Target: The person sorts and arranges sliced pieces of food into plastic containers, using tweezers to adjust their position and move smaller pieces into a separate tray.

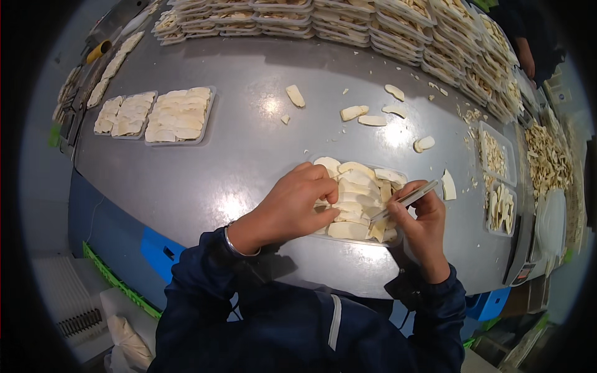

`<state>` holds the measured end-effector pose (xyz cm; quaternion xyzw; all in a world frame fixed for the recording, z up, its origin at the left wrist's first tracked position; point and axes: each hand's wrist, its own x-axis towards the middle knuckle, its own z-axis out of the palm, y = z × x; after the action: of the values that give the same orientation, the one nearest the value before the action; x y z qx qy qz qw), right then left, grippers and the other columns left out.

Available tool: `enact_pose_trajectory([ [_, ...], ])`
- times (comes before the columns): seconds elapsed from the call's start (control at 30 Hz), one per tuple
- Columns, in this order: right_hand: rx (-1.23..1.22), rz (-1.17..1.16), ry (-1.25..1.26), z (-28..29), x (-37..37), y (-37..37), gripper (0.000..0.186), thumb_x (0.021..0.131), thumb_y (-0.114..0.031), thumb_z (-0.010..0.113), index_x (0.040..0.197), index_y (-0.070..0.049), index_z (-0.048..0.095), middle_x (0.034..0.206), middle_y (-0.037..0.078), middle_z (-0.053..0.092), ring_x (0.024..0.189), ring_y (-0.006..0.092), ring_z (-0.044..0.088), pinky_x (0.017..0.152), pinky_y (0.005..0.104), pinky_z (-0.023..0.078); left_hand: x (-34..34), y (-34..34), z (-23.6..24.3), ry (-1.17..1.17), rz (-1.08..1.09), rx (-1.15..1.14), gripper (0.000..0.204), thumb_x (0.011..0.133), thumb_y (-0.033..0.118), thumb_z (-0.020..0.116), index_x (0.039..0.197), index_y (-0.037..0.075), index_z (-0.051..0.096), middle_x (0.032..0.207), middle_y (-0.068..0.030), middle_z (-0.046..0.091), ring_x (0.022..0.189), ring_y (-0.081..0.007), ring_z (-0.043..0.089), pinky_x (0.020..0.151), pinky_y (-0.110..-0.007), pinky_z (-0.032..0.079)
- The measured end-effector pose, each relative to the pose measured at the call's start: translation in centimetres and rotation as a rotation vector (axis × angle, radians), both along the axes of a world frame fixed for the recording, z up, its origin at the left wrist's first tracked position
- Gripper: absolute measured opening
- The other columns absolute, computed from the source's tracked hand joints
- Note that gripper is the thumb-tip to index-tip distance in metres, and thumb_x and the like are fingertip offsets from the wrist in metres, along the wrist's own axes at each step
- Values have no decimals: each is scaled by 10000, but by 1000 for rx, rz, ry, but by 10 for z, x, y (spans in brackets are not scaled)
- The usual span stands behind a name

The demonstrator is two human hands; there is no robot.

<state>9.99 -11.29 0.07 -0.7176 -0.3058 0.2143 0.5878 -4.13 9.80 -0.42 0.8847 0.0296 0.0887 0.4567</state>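
In front of me lies a clear plastic tray [398, 241] filled with overlapping rows of pale, dried-looking mushroom slices [357, 186]. My left hand [292, 202] is at the tray's left side, its fingers curled and the thumb tip against the slices. Whatever may be between those fingers is hidden. My right hand [423, 221] grips metal tweezers [413, 194] like a pen, over the tray's right side. The tweezers' tips point down and left, among the slices. One loose slice [448, 185] lies just right of that hand.
Two filled trays [180, 116] [127, 115] sit at the left. High stacks of filled trays [342, 22] line the far edge. Loose slices [372, 120] and crumbs lie beyond my tray. At right are trays of fragments [495, 155] and a slice heap [547, 161]. Another person's arm [525, 57] shows far right.
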Motion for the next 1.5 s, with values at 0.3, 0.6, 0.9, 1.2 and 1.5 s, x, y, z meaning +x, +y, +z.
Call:
enact_pose_trajectory([
  [0.3,-72,-2,-49,-3,-5,10,223,804,-110,805,929,-47,631,746,-38,643,616,20,473,571,186,387,0,1,0,-9,-9,8,159,773,177,696,798,49,604,821,-107,557,823,-282,525,745,-380,438],
  [0.6,-108,-5,-31,-7,-5,13,221,810,-122,808,926,-38,639,733,-42,628,610,15,465,543,184,376,-1,2,0,6,-19,9,151,774,149,710,802,52,597,831,-88,557,828,-265,527,739,-366,438],
  [0.9,-119,-2,-34,-7,-5,14,222,816,-129,807,925,-29,642,731,-31,630,616,26,493,558,189,406,-2,2,0,29,-25,23,158,778,134,729,809,56,595,849,-70,561,853,-250,533,737,-355,441],
  [1.2,-119,-3,-38,-6,-4,15,215,813,-115,808,916,-28,640,754,-28,633,661,32,516,612,193,438,-2,2,2,43,-33,10,148,785,134,730,819,50,612,843,-68,570,855,-244,549,735,-346,456],
  [1.5,-26,-64,0,-7,-2,16,207,800,-84,798,913,-26,634,754,-18,642,651,41,539,605,197,444,-3,3,3,-27,46,-57,108,791,97,726,813,37,639,821,-60,572,783,-196,543,676,-315,449],
])
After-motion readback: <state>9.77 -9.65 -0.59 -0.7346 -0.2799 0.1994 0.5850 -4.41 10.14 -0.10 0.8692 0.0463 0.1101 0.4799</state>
